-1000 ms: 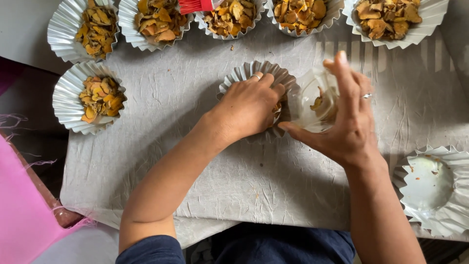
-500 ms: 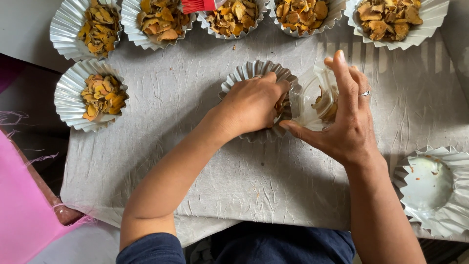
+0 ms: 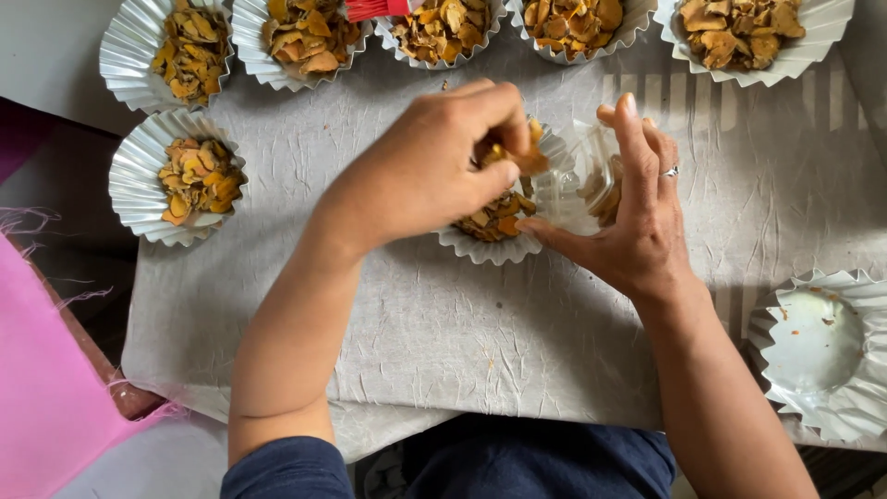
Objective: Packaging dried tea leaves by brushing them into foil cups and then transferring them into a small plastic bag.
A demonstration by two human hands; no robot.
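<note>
A clear plastic container (image 3: 577, 180) is being held tilted on its side by the right hand (image 3: 637, 222), fingers curled around it, its mouth pointing left at a fluted foil cup (image 3: 499, 242) on the grey cloth (image 3: 443, 333); orange-brown dried pieces (image 3: 528, 159) are being pinched by the closed left hand (image 3: 434, 166) above that cup; filled cups (image 3: 185, 176) are lying behind and left; an emptied one (image 3: 818, 351) right.

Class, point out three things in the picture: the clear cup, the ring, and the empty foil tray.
Clear cup (image 3: 575, 185), head view, on its see-through wall.
Ring (image 3: 672, 172), head view, on the band.
Empty foil tray (image 3: 813, 340), head view, on its bare base.
</note>
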